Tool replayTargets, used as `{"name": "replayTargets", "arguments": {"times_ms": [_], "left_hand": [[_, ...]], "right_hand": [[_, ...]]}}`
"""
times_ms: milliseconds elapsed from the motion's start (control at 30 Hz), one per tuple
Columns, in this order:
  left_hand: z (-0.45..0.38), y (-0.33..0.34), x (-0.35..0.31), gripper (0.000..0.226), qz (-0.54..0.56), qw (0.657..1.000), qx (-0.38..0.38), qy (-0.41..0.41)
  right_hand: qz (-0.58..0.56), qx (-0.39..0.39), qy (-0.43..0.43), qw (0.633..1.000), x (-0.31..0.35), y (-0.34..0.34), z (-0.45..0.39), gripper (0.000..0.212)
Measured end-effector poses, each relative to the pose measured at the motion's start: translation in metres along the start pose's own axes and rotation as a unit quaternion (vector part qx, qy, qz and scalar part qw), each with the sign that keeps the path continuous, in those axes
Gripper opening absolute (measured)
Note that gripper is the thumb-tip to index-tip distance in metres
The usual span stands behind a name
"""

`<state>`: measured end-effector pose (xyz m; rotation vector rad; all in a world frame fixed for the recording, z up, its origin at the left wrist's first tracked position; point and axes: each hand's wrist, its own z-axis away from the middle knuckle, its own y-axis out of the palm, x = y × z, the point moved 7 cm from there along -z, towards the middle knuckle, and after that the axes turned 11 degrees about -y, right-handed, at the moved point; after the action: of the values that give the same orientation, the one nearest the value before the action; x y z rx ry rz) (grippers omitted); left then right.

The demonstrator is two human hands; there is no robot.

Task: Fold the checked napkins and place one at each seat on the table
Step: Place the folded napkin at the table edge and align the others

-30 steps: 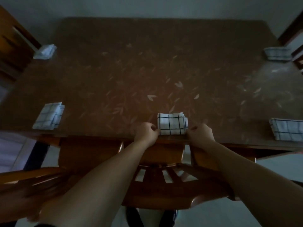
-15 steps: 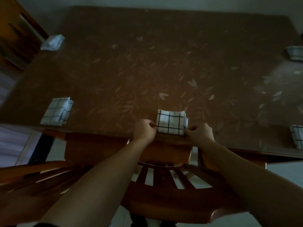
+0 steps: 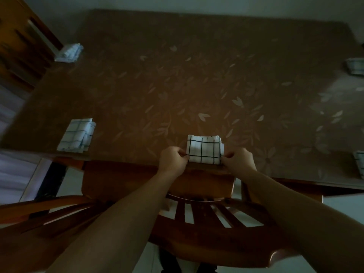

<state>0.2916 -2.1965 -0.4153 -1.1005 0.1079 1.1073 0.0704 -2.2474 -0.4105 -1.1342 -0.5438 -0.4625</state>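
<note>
The folded checked napkin [image 3: 204, 149] lies at the near edge of the tabletop [image 3: 197, 75], just above the back of a wooden chair [image 3: 206, 223]. The left hand [image 3: 173, 160] pinches its left edge and the right hand [image 3: 239, 161] pinches its right edge, fingers curled in on both. Over the last second the napkin has hardly shifted on the tabletop and both hands have kept their hold; mainly the view has leaned in, so this looks like a last squaring-up at this seat rather than a fresh fold. Four more folded napkins sit around the edges: near left [image 3: 76, 135], far left [image 3: 69, 52], far right [image 3: 355, 68] and near right [image 3: 359, 162], the last two cut off by the frame and dim, so their folds are hard to judge. If this seat is the last, placing appears almost done.
</note>
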Motion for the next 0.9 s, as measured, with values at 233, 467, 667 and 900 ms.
{"name": "replayTargets", "arguments": {"times_ms": [233, 467, 667, 900], "left_hand": [[0.026, -0.033, -0.056, 0.054, -0.245, 0.951, -0.075, 0.172], [0.094, -0.006, -0.152, 0.053, -0.291, 0.919, -0.063, 0.259], [0.182, 0.05, -0.223, 0.057, -0.279, 0.908, -0.084, 0.303], [0.273, 0.155, -0.275, 0.054, -0.284, 0.907, -0.047, 0.309]], "right_hand": [[0.233, -0.042, -0.087, 0.968, 0.022, -0.062, 0.029, 0.031], [0.294, -0.119, -0.025, 0.948, -0.006, -0.184, 0.111, 0.046], [0.217, -0.188, -0.003, 0.958, -0.084, -0.279, 0.187, 0.049], [0.175, -0.204, 0.036, 0.962, -0.211, -0.337, 0.226, 0.047]]}}
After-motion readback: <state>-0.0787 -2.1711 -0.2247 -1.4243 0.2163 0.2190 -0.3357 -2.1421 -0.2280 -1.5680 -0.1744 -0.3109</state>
